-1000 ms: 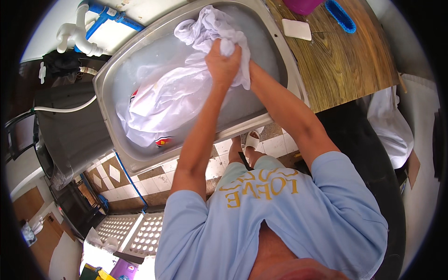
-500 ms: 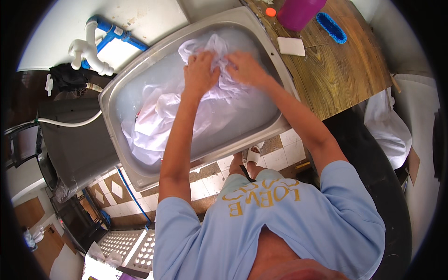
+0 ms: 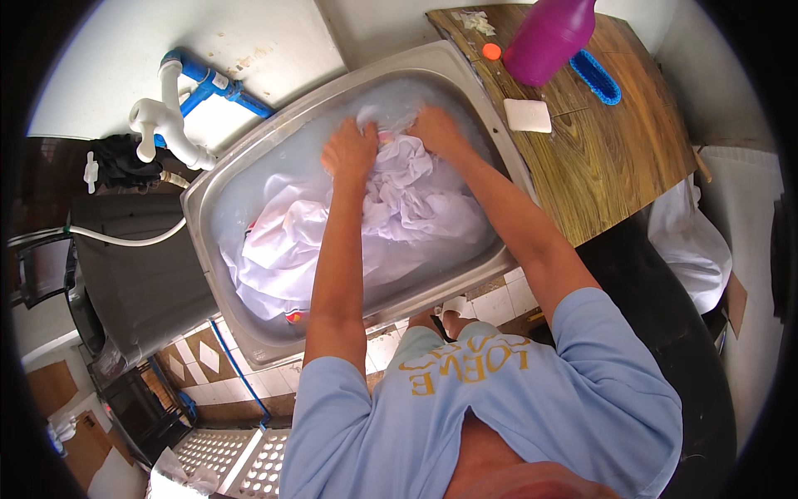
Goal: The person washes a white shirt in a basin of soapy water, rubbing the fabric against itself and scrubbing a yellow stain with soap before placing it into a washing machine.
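Both hands now lower in sink [image 3: 218, 218] than half second ago. Left hand [image 3: 349, 152] and right hand [image 3: 434, 131] clenched on white cloth [image 3: 399, 208] at sink's far end; cloth trails toward sink's near-left corner, left hand nearer bulk.

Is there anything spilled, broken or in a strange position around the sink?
Nothing stands out. Both hands, left and right, press white cloth in the metal sink. The magenta bottle, soap bar and blue brush lie on the wooden counter.
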